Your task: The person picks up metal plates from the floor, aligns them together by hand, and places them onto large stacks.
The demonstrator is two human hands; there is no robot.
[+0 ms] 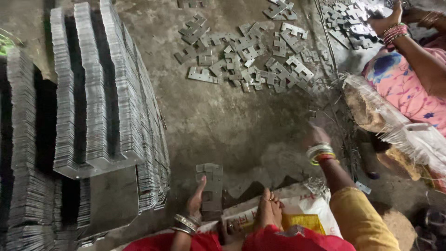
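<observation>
My left hand grips the near end of a small stack of notched metal plates standing on the concrete floor, thumb up along its left edge. My right hand, with bangles at the wrist, is stretched out over the floor to the right and is blurred; its fingers are hidden behind the back of the hand. It is nearest a few small plates at the edge of a scatter of loose metal plates. My bare foot rests on a printed sack between the hands.
Tall rows of stacked metal plates fill the left side. Another person in a pink floral garment sits at the right, a hand on more plates. A sack-wrapped bundle and thin wires lie to the right.
</observation>
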